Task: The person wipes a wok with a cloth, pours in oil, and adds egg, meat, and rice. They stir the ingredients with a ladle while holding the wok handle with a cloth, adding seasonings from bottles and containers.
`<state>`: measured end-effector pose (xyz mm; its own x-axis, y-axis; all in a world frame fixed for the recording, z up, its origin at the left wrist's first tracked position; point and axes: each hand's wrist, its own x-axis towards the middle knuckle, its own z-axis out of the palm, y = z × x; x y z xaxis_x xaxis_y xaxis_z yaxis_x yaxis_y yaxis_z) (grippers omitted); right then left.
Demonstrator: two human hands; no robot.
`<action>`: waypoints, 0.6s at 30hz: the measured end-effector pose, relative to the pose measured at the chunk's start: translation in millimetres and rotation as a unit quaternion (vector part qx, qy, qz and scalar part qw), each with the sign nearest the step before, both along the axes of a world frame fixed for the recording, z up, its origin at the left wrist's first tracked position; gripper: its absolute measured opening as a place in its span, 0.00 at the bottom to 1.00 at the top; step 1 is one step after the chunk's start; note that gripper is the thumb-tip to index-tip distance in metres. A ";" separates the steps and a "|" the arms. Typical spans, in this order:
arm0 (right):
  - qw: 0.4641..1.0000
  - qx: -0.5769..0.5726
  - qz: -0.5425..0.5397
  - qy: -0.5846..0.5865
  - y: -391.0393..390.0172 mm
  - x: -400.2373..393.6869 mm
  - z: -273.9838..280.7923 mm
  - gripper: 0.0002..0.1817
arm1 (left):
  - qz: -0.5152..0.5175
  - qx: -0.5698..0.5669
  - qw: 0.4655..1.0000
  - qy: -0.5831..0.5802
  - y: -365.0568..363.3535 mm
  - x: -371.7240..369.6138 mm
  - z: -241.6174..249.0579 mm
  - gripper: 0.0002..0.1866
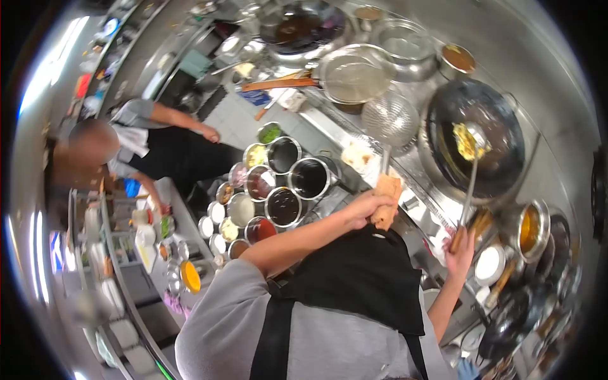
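Note:
My left hand [370,208] is closed around the thick wooden handle of a perforated skimmer [391,119]. The round bowl of the skimmer is over the stove edge, left of a dark wok [440,114]. In my right hand [459,252] is the wooden handle of a ladle [472,180], its metal shaft reaching into the wok. The ladle's head is at a clump of yellow food [465,140], which looks like cooked egg. A white cloth [437,244] lies beside my right hand.
A wire strainer [356,75] rests on a pot behind the skimmer. Several round containers of sauces and chopped ingredients stand left, including a dark sauce pot [284,206]. A metal bowl of orange liquid [531,229] sits right. A co-worker [139,136] stands at the left counter.

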<state>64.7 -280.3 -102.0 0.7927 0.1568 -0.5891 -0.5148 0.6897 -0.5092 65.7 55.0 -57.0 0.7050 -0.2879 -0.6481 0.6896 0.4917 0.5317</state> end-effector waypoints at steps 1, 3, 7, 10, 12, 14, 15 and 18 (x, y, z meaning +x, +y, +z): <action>0.993 -0.110 0.043 -0.025 2.9 16.8 12.9 0.19 | -0.018 -0.007 1.000 0.011 -0.7 8.0 -5.7 0.16; 0.946 -0.303 0.104 -0.054 12.9 40.4 28.0 0.13 | -0.040 -0.018 0.999 0.016 -9.7 27.6 -25.7 0.15; 0.891 -0.425 0.150 -0.052 33.1 32.8 43.1 0.08 | -0.050 0.014 0.999 0.000 -42.7 77.6 -74.0 0.19; 0.886 -0.430 0.170 -0.029 15.4 2.5 55.7 0.09 | -0.067 0.027 0.997 0.010 -63.9 105.0 -58.4 0.23; 0.905 -0.401 0.135 -0.055 11.7 -19.3 68.6 0.11 | -0.083 0.040 0.996 0.011 -77.5 124.9 -60.7 0.25; 0.905 -0.405 0.124 -0.037 10.4 -47.1 87.1 0.11 | -0.037 -0.007 0.997 -0.065 -100.2 141.2 -92.3 0.27; 0.878 -0.452 0.152 -0.033 -2.6 -60.3 89.0 0.11 | -0.050 -0.004 0.997 -0.063 -108.6 151.3 -101.4 0.26; 0.839 -0.490 0.233 0.027 -32.9 -63.7 132.9 0.09 | -0.047 0.049 0.998 -0.017 -144.4 179.1 -119.6 0.25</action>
